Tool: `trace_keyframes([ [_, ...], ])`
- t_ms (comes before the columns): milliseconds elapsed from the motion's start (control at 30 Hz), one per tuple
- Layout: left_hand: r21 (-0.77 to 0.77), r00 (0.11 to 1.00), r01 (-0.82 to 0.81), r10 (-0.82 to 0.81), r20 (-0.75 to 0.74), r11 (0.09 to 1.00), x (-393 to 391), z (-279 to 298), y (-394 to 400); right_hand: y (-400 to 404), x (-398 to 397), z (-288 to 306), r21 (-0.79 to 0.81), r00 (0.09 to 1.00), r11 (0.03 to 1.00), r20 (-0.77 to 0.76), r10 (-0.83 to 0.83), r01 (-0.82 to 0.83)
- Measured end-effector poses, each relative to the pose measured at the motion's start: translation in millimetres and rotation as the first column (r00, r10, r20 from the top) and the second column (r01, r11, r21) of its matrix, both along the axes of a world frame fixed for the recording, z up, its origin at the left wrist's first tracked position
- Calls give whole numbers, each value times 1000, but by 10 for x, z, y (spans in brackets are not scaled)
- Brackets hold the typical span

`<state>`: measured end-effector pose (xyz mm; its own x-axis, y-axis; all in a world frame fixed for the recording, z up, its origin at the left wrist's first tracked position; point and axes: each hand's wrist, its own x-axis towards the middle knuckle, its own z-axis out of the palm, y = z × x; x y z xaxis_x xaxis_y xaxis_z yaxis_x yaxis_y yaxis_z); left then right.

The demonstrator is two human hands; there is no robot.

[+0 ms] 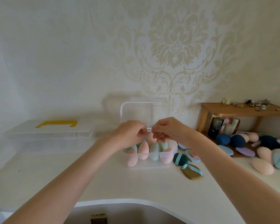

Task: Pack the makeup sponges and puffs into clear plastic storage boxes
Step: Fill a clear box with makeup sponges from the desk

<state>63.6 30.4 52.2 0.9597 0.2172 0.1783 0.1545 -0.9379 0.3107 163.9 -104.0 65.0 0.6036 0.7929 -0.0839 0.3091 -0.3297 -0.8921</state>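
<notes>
The small clear box [149, 156] is sitting on the white counter [136, 183] with its lid [144, 110] standing open behind; peach and teal egg sponges [143, 150] are standing packed inside it. More sponges and flat puffs [191, 171] are lying loose to its right. Judged light, soft and springy, the sponges should tolerate a gentle pinch at the waist; the thin box would flex if squeezed. Both hands are hovering over the box's rear. The left hand [129, 133] is curling its grip narrowly, and the right hand [166, 130] is pinching likewise, seemingly on a peach sponge top, though contact cannot be confirmed.
</notes>
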Motion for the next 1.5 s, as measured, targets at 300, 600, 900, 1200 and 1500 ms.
trace_keyframes([
  [300,-36,974,227,-228,-4,973,496,-6,-711,-811,458,147,-177,923,931,282,-262,318],
  [600,-77,918,381,-387,-91,921,898,-91,-1486,-1668,974,-397,-581,688,541,726,7,608],
  [900,-39,923,368,-371,-102,929,950,-117,-1484,-1808,770,-317,-463,635,600,766,-99,652],
  [1200,-40,991,81,-85,-107,996,420,99,-669,-857,153,201,-47,976,996,208,-70,81],
  [1500,-65,959,61,-77,-274,996,-27,-96,75,-162,-15,-57,8,924,975,-317,213,-222],
])
